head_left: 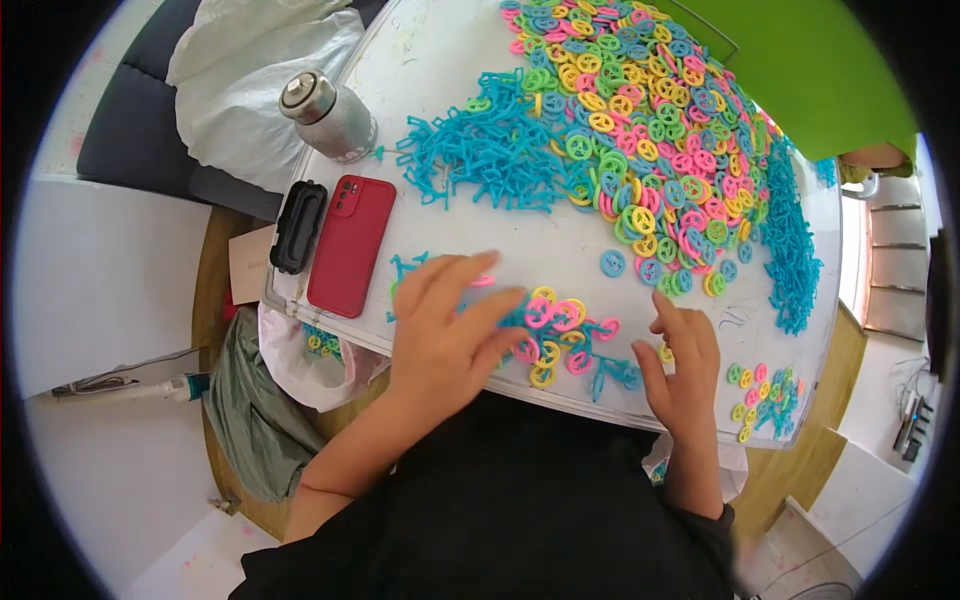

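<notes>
My left hand [440, 330] hovers over the near part of the table, its fingers spread and slightly bent. Beside its fingertips lies a cluster of small plastic pieces, with pink and yellow wheel-like rings [567, 315] joined or mixed with blue stick-like parts [612, 374]. A pink ring [483, 281] shows by the left index finger; whether it is touched I cannot tell. To the right of the cluster is my right hand [688, 365], thumb and forefinger apart with nothing visible between them. More blue pieces [405, 268] are partly hidden behind the left hand.
A big heap of coloured wheels [660, 140] covers the far right of the white table [440, 40], beside blue-part piles [490, 150] [790, 240]. At left stand a metal bottle [335, 120], a red phone [350, 245] and a black case [298, 228]. A green-clothed person [820, 60] is opposite.
</notes>
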### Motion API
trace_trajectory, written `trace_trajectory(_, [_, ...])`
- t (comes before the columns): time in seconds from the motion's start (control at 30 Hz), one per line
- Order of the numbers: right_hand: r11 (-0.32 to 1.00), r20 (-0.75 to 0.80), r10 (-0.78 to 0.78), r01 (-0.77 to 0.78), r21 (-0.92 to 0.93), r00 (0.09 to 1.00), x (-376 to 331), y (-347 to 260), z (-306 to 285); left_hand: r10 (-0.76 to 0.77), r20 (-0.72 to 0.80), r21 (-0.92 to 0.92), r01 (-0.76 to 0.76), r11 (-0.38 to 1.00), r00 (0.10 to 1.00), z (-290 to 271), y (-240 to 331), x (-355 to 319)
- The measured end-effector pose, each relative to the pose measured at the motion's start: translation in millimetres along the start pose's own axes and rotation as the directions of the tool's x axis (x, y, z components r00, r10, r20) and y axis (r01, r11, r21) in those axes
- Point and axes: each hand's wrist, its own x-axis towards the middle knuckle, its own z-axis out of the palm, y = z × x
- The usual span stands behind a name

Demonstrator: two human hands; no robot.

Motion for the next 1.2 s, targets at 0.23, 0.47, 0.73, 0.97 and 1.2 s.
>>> trace_trajectory(0.23, [0.939, 0.119, 0.068, -0.024, -0.342, 0.991, -38.5, -25.5, 11.3, -0.166, -0.059, 0.104, 0.171, 0.980, 0.984, -4.0, -30.1, -43.6])
trace_trajectory(0.47, [0.948, 0.185, 0.169, -0.108, -0.300, 0.968, -7.1, -37.9, 37.6, -0.131, 0.171, 0.217, 0.092, 0.972, 0.976, 8.7, -11.5, -27.8])
trace_trajectory(0.73, [0.998, 0.277, 0.048, -0.036, -0.049, 0.960, 29.8, -38.3, 48.2, -0.025, 0.175, 0.152, -0.002, 0.988, 0.984, 37.6, -2.5, -13.9])
trace_trajectory(0.97, [0.995, 0.178, 0.008, -0.026, 0.098, 0.984, 32.8, -35.7, 58.1, 0.029, 0.098, -0.034, -0.026, 0.999, 0.995, 44.3, -3.8, -21.6])
trace_trajectory(1.2, [0.969, 0.185, -0.104, 0.057, 0.240, 0.977, 38.8, -45.6, 70.6, 0.054, -0.087, -0.027, -0.057, 0.998, 0.995, 38.4, -9.7, -34.4])
